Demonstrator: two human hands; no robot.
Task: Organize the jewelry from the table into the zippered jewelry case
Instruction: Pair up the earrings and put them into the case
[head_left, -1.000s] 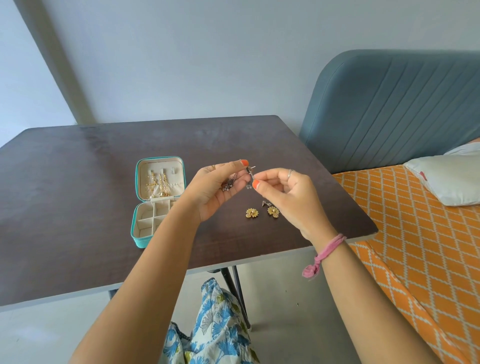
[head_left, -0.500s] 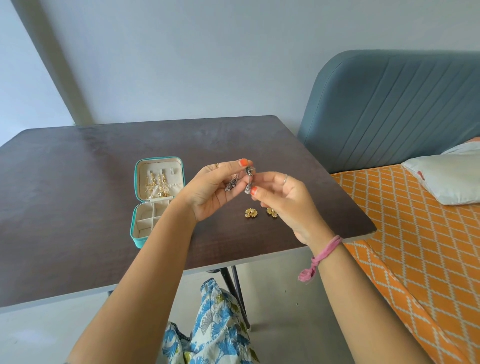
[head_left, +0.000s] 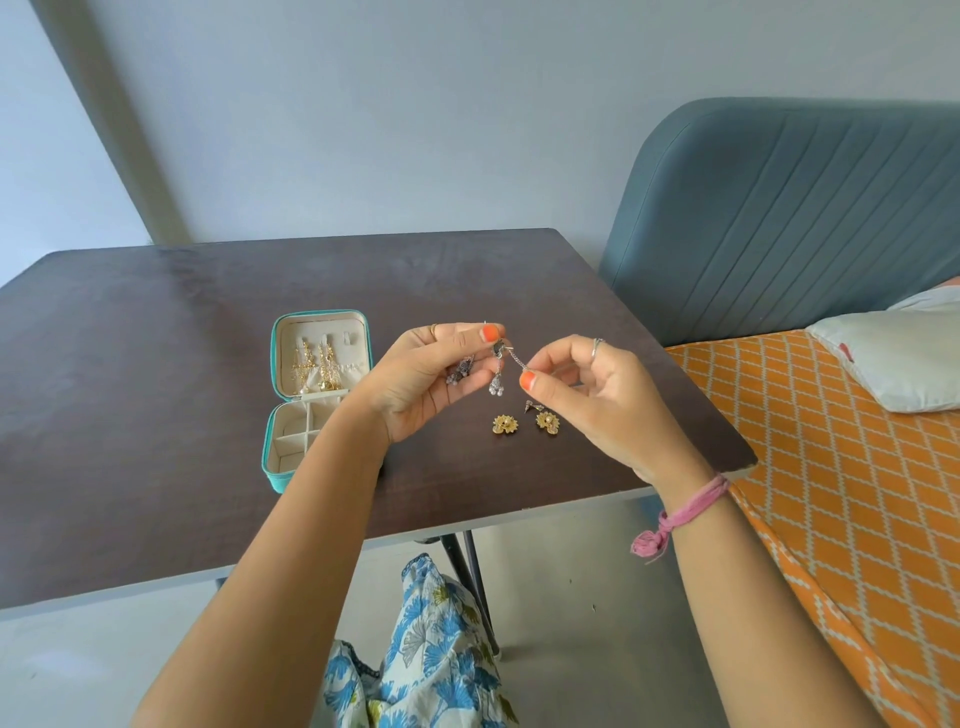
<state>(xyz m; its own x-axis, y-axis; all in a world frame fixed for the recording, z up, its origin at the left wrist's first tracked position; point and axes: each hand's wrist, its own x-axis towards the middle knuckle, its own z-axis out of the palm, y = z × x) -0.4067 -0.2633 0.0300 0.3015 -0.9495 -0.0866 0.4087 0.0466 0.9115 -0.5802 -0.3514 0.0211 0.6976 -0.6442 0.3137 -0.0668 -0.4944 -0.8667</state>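
The teal zippered jewelry case lies open on the dark table, with gold earrings hung in its lid and pale compartments below. My left hand pinches a silver drop earring at its top, and a second silver earring lies in the palm. My right hand pinches the thin chain end of the same silver earring, just right of the left thumb. Two gold flower earrings lie on the table under my hands.
A blue-grey padded headboard and a bed with an orange patterned cover stand right of the table, with a pale pillow on it. The table's near edge runs just below my wrists. Floral clothing shows beneath.
My right hand has drawn slightly right and down, pulling the chain out from the silver earring. My left hand keeps its place.
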